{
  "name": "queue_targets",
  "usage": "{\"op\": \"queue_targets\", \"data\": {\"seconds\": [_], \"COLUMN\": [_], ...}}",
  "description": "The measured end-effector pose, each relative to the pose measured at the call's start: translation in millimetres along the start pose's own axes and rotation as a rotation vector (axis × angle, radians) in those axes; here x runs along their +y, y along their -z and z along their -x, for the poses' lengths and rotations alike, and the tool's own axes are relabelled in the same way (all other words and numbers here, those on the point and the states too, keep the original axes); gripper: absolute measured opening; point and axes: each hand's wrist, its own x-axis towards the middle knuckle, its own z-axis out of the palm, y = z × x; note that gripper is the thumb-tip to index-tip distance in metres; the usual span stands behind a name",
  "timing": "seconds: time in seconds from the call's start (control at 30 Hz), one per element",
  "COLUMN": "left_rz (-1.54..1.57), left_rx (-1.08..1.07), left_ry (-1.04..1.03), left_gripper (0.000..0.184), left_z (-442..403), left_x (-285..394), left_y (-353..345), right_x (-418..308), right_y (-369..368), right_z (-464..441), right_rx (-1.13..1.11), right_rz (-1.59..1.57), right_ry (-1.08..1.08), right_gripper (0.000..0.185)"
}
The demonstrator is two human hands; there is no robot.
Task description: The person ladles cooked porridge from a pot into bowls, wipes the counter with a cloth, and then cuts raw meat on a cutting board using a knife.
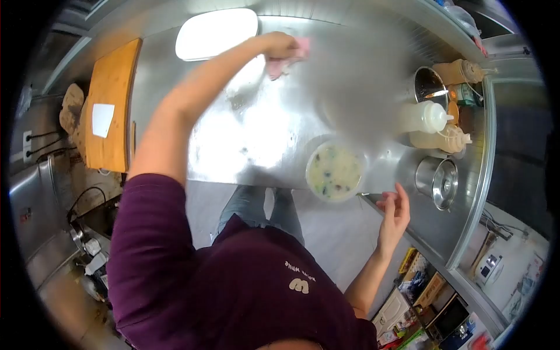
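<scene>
My left hand (281, 45) is closed around a pink cloth (298, 51), which is pressed against the metal counter (274, 125) near its far side. The forearm reaches over the counter beside a white rectangular tray (216, 34). My right hand (395, 213) hangs near the front edge with its fingers apart and nothing in it. To its left, at the counter's front edge, stands a round bowl of pale soup (335, 172) with dark and green bits. The hand does not touch the bowl.
At right stand squeeze bottles (429, 118), a dark-lined metal pot (430, 86) and a lidded steel pot (437, 182). A wooden board (114, 111) with a white paper (103, 120) lies at left. A grey blur hides part of the counter's right half.
</scene>
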Motion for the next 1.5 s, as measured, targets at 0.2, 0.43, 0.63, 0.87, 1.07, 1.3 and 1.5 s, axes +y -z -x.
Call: {"op": "queue_targets", "data": {"seconds": [0.2,0.43,0.63,0.87,1.07,1.3,1.5], "left_rz": [-0.214,-0.363,-0.371,0.412,0.459,-0.076,-0.06], "left_rx": [-0.065,0.518,0.752,0.399,0.428,0.353,0.368], "left_ry": [0.119,0.391,0.337,0.248,0.252,0.386,0.35], "left_gripper": [0.031,0.033,0.024,0.037,0.039,0.037,0.031], "left_z": [114.1,166.0,191.5,250.5,292.0,280.0,302.7], "left_x": [-29.7,25.1,46.4,-10.6,-127.2,-147.8,-84.4], "left_y": [-24.9,-117.7,-175.2,-115.3,-26.6,-79.6,-109.0], "right_x": [5.4,-6.6,-17.0,-21.0,-16.4,-16.8,-13.3], "right_y": [12.0,1.0,-21.1,-85.7,-143.3,-181.3,-186.8], "right_z": [26.5,46.4,78.0,118.7,147.9,169.3,175.2], "right_rx": [-0.09,-0.212,-0.266,-0.333,-0.342,-0.311,-0.324], "right_rz": [-0.005,-0.042,-0.035,-0.117,-0.117,-0.088,-0.061], "right_ry": [0.011,0.138,0.126,0.079,-0.007,-0.099,-0.122], "right_gripper": [0.031,0.031,0.031,0.029,0.03,0.029,0.029]}}
